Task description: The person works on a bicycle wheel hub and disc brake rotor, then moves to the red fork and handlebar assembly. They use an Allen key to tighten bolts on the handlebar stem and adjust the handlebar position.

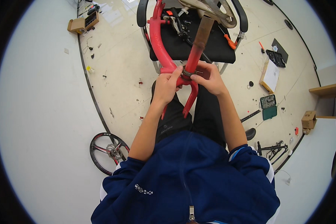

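In front of my lap stands a red bicycle fork [191, 98], its legs pointing down and its long tube [199, 41] rising up, the upper part bare and rusty-brown. Dark metal rings [189, 72] sit around the base of that tube. My left hand [165, 88] is closed at the fork's crown, its thumb by the rings and its other fingers mostly hidden. On the other side, my right hand [211, 79] pinches at the rings with thumb and fingers. Beside the fork, a curved red frame tube [159, 44] runs down to my left hand.
A black chair [222, 54] ahead bears black cable parts [181, 28] and an orange-handled screwdriver [229, 42]. A spoked wheel [108, 152] lies at the left. To the right are a green case [269, 112], a flat box [269, 76], a black tool case [275, 58] and scattered small parts.
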A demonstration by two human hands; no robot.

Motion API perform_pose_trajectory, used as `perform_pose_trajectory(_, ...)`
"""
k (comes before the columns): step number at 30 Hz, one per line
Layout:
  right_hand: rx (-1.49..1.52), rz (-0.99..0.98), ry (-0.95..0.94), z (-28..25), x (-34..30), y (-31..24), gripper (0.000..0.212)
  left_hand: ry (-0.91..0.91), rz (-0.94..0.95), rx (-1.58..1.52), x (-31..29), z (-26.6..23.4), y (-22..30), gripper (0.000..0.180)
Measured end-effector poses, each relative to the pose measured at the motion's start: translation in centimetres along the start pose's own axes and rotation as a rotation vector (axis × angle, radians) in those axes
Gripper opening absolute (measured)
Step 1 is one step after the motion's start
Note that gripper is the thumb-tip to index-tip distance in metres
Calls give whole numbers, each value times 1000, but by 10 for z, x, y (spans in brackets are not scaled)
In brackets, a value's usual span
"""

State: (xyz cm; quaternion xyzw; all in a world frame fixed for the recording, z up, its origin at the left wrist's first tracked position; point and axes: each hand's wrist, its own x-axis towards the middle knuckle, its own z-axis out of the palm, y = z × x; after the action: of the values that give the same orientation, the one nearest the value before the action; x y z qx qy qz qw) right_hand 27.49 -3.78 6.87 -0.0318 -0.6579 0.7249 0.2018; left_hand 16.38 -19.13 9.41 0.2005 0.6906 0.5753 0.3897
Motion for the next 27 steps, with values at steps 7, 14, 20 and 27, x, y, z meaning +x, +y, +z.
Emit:
perform_pose_trajectory(7,159,-4,66,4,-1,5,32,-10,21,-6,0,0,4,55)
perform_pose_trajectory(14,168,45,38,-1,-2,5,41,-4,27,-7,0,-2,1,54)
perform_pose_trajectory(20,113,112,-6,-6,-10,9,47,15,21,-153,0,0,6,54)
perform_pose_trajectory(27,49,261,10,11,-2,12,34,-84,106,-100,7,-2,-7,41)
